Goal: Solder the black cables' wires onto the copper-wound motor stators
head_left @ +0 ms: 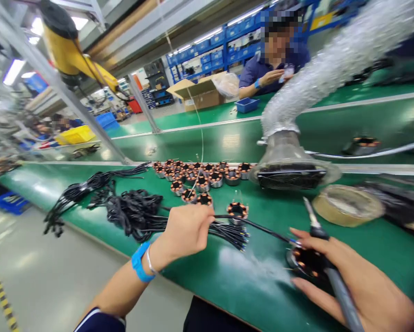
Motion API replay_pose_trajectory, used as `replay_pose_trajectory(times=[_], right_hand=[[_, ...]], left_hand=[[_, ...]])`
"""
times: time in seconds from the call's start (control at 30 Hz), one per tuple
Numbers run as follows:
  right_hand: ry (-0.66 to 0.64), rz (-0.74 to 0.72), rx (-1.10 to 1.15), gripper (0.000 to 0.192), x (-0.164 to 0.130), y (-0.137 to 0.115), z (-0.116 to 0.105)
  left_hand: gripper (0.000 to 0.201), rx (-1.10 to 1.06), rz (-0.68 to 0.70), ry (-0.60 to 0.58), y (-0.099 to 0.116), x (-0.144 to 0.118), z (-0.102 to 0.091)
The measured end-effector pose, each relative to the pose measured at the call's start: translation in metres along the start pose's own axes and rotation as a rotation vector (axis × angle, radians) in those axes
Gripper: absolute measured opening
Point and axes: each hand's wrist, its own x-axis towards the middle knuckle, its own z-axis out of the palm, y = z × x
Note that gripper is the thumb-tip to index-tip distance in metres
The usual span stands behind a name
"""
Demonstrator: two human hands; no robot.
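The left hand (186,230) is closed in a pinch on a black cable (262,227), raised a little above the counter (248,295); the cable runs across to the right hand (352,272), and the pinch seems meant to keep that length straight and its end steady. The right hand is curled round the iron (341,290), its tip pointing up and away, probably to keep the hot part clear of the fingers; index finger and thumb reach to either side of a stator (304,262) lying on the counter under that hand, the cable's end meeting it near the index fingertip; the hand covers much of this stator, so whether the fingers truly press on it cannot be told.

Just beyond the left hand sits a lone stator (237,212); farther off, more stators (215,179) stand grouped, likely to be within easy reach; a cable bundle (134,212) lies to the left hand's left, its stripped ends (236,236) fanned out beneath and past that hand, apparently for picking singly. Beyond the right hand the fume nozzle (283,152) faces the work, presumably to draw off smoke; the tape roll (348,219) lies just beside it.
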Motion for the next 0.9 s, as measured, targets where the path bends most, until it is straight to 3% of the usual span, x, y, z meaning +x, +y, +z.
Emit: replay_pose_trajectory(times=[0.07, 0.2, 0.3, 0.43, 0.5, 0.6, 0.7, 0.77, 0.9], right_hand=[[-0.034, -0.002, 0.064, 0.047, 0.008, -0.017, -0.007], [0.009, 0.063, 0.191, 0.021, 0.030, -0.042, 0.001], [0.022, -0.023, 0.216, 0.015, 0.038, -0.046, 0.006], [0.144, -0.061, 0.345, 0.026, 0.038, -0.044, -0.008], [0.176, -0.054, 0.377, 0.033, 0.037, -0.041, -0.016], [0.077, -0.136, 0.272, 0.031, 0.036, -0.035, -0.017], [-0.044, -0.244, 0.168, 0.027, 0.038, -0.028, -0.007], [-0.051, -0.286, 0.173, 0.028, 0.040, -0.025, 0.000], [0.001, -0.305, 0.265, 0.029, 0.043, -0.026, 0.004]], left_hand=[[0.014, -0.008, 0.022, -0.069, 0.008, -0.005, 0.016], [0.014, 0.000, 0.019, -0.107, 0.005, -0.013, 0.041], [0.012, 0.024, 0.055, -0.059, 0.010, -0.013, 0.036], [0.012, 0.086, 0.163, 0.045, 0.032, -0.007, 0.014], [0.012, 0.096, 0.193, -0.050, 0.037, -0.001, 0.009], [0.017, 0.176, 0.131, -0.238, 0.034, 0.012, 0.011], [0.023, 0.329, -0.001, -0.264, 0.036, 0.028, 0.017], [0.028, 0.306, -0.062, -0.305, 0.046, 0.036, 0.023], [0.038, 0.175, 0.004, -0.407, 0.067, 0.043, 0.040]])
